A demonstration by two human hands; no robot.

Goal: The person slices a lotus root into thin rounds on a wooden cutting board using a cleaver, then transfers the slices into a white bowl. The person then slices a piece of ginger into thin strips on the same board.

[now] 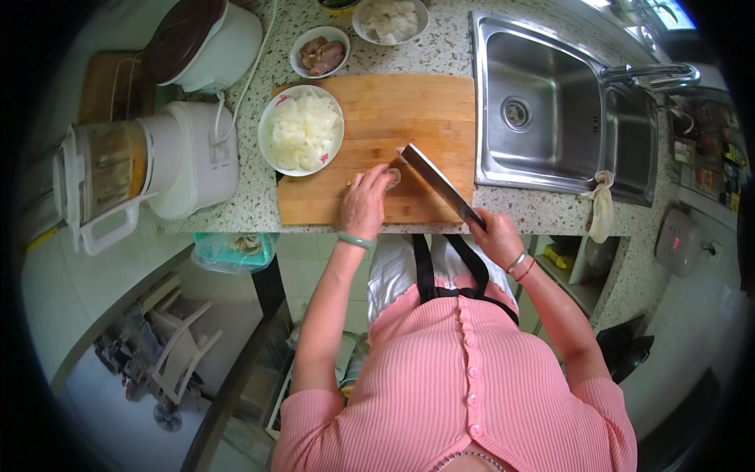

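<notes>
One right hand (495,239) gripping a knife (440,184) by its handle, blade slanting over a wooden cutting board (409,102), left hand (364,200) with fingers bent narrow, holding a small pale piece (394,180) on the board.

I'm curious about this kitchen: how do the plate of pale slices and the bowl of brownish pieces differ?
The plate is larger than the bowl. The plate sits mostly over the cutting board; the bowl stands on the counter. Both are white and uncovered.
</notes>
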